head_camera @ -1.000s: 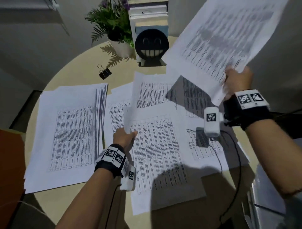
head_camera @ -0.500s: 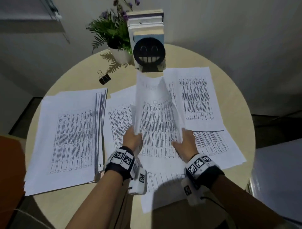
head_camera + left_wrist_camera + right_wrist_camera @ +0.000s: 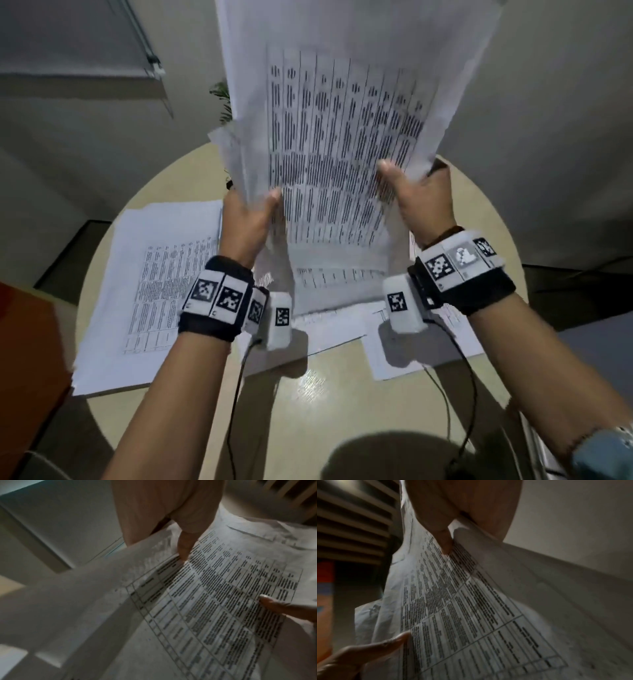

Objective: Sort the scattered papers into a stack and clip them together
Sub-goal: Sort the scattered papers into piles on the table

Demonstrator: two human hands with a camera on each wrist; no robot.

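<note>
I hold a bundle of printed sheets (image 3: pixel 342 137) upright above the round table, close to my face. My left hand (image 3: pixel 248 216) grips its left edge, thumb on the front. My right hand (image 3: pixel 419 195) grips the right edge the same way. The left wrist view shows the sheets (image 3: pixel 214 595) with my left thumb (image 3: pixel 184 547) on the print and the right thumb entering from the right. From the right wrist, the sheets (image 3: pixel 462 608) hang between my thumb and fingers. A stack of papers (image 3: pixel 150 274) lies at the table's left. Loose sheets (image 3: pixel 428 346) remain under my hands.
The round beige table (image 3: pixel 308 411) has its front part bare, crossed by two wrist-camera cables. A plant (image 3: pixel 222 102) peeks out behind the raised sheets, which hide the back of the table. An orange-red surface (image 3: pixel 30 359) sits at the left edge.
One second ago my right hand held a sheet high at the right. Then both hands gathered sheets at the table's middle. Now both hands have lifted the bundle upright.
</note>
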